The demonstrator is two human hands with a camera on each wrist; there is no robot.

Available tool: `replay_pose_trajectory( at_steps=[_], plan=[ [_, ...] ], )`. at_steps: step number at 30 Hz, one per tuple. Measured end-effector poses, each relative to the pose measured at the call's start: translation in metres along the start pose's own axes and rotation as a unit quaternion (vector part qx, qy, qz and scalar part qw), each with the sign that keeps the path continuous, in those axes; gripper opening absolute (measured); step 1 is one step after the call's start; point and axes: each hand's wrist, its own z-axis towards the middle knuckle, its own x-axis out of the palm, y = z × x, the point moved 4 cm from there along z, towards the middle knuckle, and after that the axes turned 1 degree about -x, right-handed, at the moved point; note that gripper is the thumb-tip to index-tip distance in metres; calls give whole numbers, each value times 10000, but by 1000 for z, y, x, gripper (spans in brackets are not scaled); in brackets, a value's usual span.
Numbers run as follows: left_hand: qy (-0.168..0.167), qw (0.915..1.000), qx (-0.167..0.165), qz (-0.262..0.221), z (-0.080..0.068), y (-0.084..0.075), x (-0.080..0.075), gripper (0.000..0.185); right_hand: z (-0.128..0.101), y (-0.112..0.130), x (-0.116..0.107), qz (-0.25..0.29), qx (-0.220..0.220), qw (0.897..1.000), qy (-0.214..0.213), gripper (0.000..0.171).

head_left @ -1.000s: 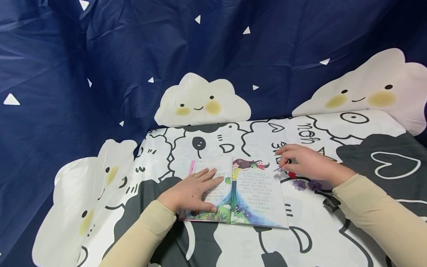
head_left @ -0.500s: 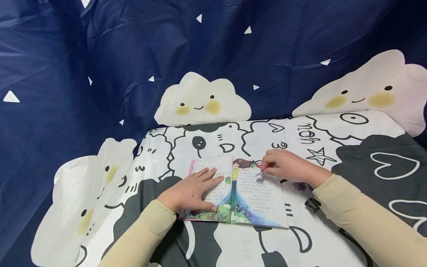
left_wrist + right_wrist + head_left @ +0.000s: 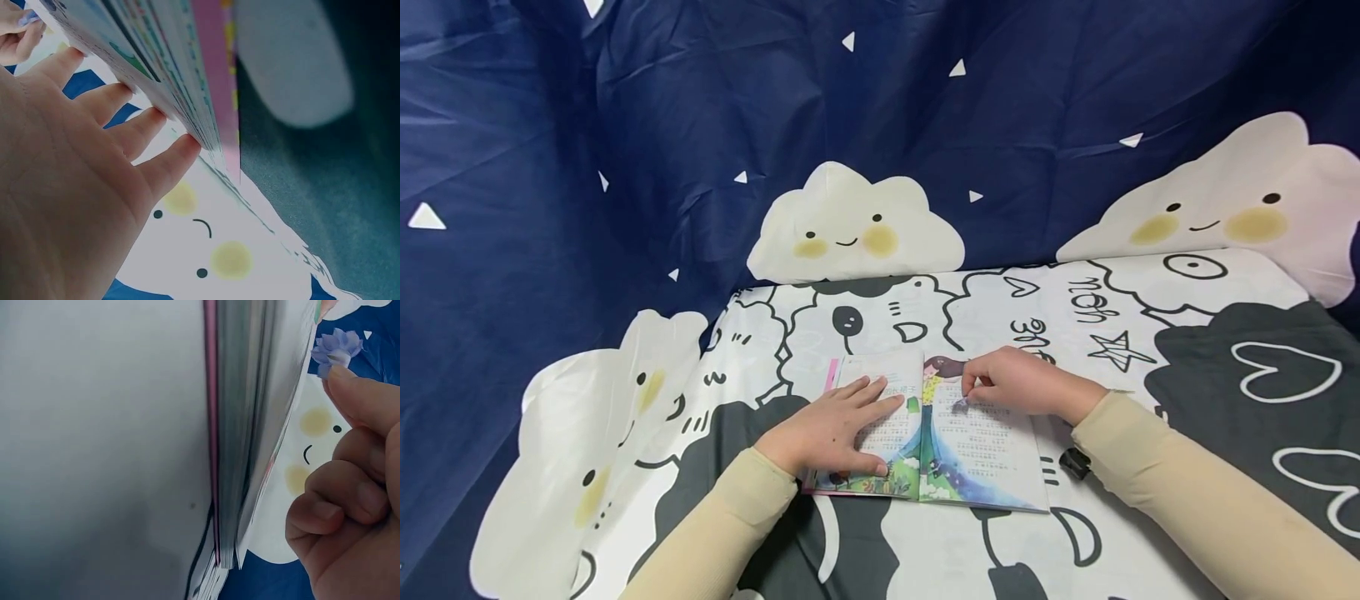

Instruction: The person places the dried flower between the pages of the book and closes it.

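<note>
Two hands over one thin open picture book with colourful illustrated pages (image 3: 951,437), lying flat on the desk under a black-and-white cartoon-print cloth (image 3: 1120,533). Left hand (image 3: 827,433) spread flat on the left page, fingers straight, pressing the paper down; grip released, nothing clasped. From the left wrist view, fingertips (image 3: 178,153) touching the stacked page edges. Right hand (image 3: 1022,385) hovering over the top of the right page, near the drawn girl's head; grip pinched on a small purple paper flower (image 3: 335,350) between thumb and forefinger, other fingers curled in. Flower tiny in the head view, just above the printed text (image 3: 958,404). Beige sleeves on both forearms. Small black object (image 3: 1073,463) on the cloth just beside the right wrist, off the book's right edge; too small to identify. Behind, navy backdrop fabric with smiling white clouds (image 3: 850,225) and little white triangles.
</note>
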Motion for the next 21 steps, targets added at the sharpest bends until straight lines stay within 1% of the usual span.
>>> replay_pose_trajectory(
  at_steps=[8,16,21],
  plan=[
    [-1,10000,5,32,0,0,0,95,-1,1,4,-108,-119,9997,187,16],
    [46,10000,-62,-10,1,0,1,95,-6,-1,2,-9,126,9990,435,17],
    [58,10000,-77,-10,1,0,2,95,-9,-4,-2,40,284,9986,439,18]
  ],
)
